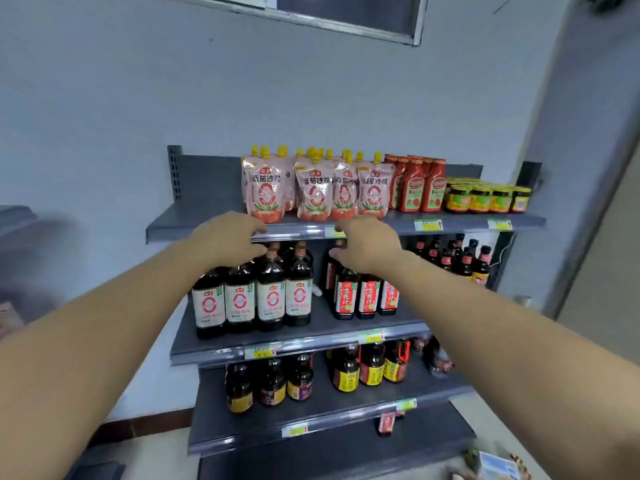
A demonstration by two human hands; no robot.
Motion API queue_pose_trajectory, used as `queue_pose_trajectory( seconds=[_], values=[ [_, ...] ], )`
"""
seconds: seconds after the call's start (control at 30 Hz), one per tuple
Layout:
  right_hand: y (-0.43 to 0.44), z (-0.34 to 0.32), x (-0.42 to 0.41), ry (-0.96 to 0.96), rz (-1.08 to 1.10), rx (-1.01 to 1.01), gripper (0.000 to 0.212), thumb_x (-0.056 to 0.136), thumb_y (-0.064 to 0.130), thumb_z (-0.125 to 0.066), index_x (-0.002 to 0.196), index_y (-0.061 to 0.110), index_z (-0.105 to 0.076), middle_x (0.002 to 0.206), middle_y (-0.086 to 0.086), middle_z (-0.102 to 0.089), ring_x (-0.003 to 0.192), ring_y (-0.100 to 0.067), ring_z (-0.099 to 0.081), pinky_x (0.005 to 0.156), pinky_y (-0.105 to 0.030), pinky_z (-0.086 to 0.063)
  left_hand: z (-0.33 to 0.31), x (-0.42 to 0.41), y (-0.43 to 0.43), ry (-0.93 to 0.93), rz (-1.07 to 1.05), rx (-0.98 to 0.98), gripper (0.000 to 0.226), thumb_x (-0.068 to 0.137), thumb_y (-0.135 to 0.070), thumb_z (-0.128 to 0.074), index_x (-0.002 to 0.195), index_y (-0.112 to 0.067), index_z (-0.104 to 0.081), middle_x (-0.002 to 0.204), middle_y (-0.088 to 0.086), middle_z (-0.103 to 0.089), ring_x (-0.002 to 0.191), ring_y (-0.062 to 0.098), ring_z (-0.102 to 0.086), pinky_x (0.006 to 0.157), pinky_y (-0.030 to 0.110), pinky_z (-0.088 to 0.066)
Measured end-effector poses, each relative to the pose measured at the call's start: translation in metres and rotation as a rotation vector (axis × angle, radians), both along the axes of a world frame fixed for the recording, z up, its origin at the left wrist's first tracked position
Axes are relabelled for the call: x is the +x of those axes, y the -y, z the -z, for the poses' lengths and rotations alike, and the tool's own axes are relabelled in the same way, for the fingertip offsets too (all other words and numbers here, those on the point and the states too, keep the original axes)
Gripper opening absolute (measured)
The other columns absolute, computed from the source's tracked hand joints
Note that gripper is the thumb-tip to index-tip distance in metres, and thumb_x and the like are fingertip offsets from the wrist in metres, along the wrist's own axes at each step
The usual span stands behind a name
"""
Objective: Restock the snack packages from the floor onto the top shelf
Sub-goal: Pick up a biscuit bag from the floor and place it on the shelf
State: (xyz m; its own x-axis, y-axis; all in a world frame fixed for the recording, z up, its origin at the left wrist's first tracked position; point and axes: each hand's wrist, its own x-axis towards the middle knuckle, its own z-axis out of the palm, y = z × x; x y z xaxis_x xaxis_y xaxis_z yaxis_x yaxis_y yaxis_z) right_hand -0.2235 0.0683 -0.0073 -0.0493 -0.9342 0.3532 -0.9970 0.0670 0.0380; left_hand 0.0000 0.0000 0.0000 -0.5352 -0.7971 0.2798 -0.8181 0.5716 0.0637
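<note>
Both my left hand point(225, 242) and right hand point(367, 244) are empty, fingers loosely curled, at the top shelf point(194, 216) lip just below the snack packages point(315, 192) standing there. That batch seems placed; next I should bend for more from the floor point(491, 424)

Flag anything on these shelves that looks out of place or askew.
A small red packet stands alone on the lowest shelf, apart from any row. The spout pouches on the top shelf lean unevenly.
</note>
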Motion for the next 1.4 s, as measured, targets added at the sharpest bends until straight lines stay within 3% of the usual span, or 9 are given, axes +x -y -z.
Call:
queue_pose_trajectory(
  seconds=[0.1, 0.37, 0.5, 0.8, 0.93, 1.07, 1.23, 1.4],
  values=[
    [-0.020, 0.017, -0.039, -0.006, 0.061, 0.007, 0.046, 0.090, 0.043, -0.057, 0.125, 0.012, -0.054, 0.119, -0.012, -0.059, 0.114, -0.032, -0.053, 0.081, -0.039, -0.050, 0.018, -0.039, -0.006, 0.006, 0.063, 0.048, 0.042, 0.092, -0.033, -0.058, 0.131, -0.017, -0.056, 0.129, 0.006, -0.060, 0.115, 0.025, -0.055, 0.095, 0.038, -0.046],
    [-0.086, 0.079, -0.140, 0.055, 0.246, 0.125, 0.045, 0.091, 0.040, -0.057, 0.128, 0.014, -0.052, 0.119, -0.011, -0.057, 0.115, -0.031, -0.051, 0.077, -0.037, -0.048, 0.087, -0.150, -0.022, 0.032, 0.204, 0.205, 0.048, 0.092, -0.031, -0.058, 0.137, -0.016, -0.050, 0.136, 0.006, -0.056, 0.121, 0.025, -0.053, 0.100, 0.037, -0.044],
    [-0.115, 0.114, -0.191, 0.112, 0.371, 0.179, 0.039, 0.089, 0.038, -0.056, 0.119, 0.013, -0.056, 0.114, -0.011, -0.059, 0.112, -0.031, -0.052, 0.079, -0.039, -0.050, 0.120, -0.207, -0.030, 0.085, 0.280, 0.264, 0.050, 0.093, -0.032, -0.058, 0.140, -0.017, -0.048, 0.139, 0.007, -0.054, 0.124, 0.025, -0.051, 0.102, 0.037, -0.043],
    [-0.153, 0.190, -0.282, 0.255, 0.622, 0.279, 0.044, 0.092, 0.040, -0.054, 0.130, 0.018, -0.051, 0.126, -0.008, -0.056, 0.121, -0.028, -0.049, 0.088, -0.038, -0.047, 0.201, -0.333, -0.033, 0.176, 0.482, 0.396, 0.043, 0.092, -0.034, -0.058, 0.131, -0.016, -0.056, 0.132, 0.006, -0.058, 0.119, 0.024, -0.054, 0.097, 0.039, -0.047],
    [-0.161, 0.222, -0.318, 0.280, 0.719, 0.332, 0.048, 0.092, 0.043, -0.055, 0.132, 0.018, -0.050, 0.126, -0.008, -0.057, 0.120, -0.027, -0.050, 0.090, -0.038, -0.048, 0.240, -0.388, -0.028, 0.228, 0.560, 0.463, 0.046, 0.092, -0.040, -0.056, 0.135, -0.023, -0.052, 0.135, 0.001, -0.056, 0.119, 0.021, -0.054, 0.094, 0.032, -0.047],
    [-0.168, 0.255, -0.349, 0.329, 0.794, 0.376, 0.048, 0.092, 0.042, -0.055, 0.133, 0.019, -0.050, 0.128, -0.007, -0.057, 0.120, -0.026, -0.050, 0.089, -0.038, -0.049, 0.274, -0.437, -0.029, 0.270, 0.610, 0.539, 0.044, 0.091, -0.037, -0.058, 0.131, -0.019, -0.056, 0.130, 0.004, -0.060, 0.116, 0.023, -0.057, 0.094, 0.035, -0.048],
    [-0.180, 0.301, -0.385, 0.403, 0.846, 0.449, 0.043, 0.091, 0.040, -0.056, 0.128, 0.019, -0.052, 0.123, -0.006, -0.058, 0.118, -0.024, -0.051, 0.086, -0.038, -0.051, 0.321, -0.489, -0.041, 0.296, 0.635, 0.622, 0.045, 0.092, -0.036, -0.057, 0.134, -0.022, -0.053, 0.137, 0.001, -0.055, 0.123, 0.022, -0.053, 0.098, 0.035, -0.046],
    [-0.190, 0.347, -0.433, 0.462, 0.853, 0.530, 0.042, 0.092, 0.042, -0.054, 0.127, 0.019, -0.054, 0.120, -0.006, -0.060, 0.115, -0.024, -0.053, 0.087, -0.038, -0.051, 0.368, -0.540, -0.061, 0.283, 0.593, 0.731, 0.031, 0.092, -0.029, -0.057, 0.119, -0.016, -0.062, 0.119, 0.003, -0.065, 0.107, 0.023, -0.060, 0.086, 0.032, -0.047]
  ],
)
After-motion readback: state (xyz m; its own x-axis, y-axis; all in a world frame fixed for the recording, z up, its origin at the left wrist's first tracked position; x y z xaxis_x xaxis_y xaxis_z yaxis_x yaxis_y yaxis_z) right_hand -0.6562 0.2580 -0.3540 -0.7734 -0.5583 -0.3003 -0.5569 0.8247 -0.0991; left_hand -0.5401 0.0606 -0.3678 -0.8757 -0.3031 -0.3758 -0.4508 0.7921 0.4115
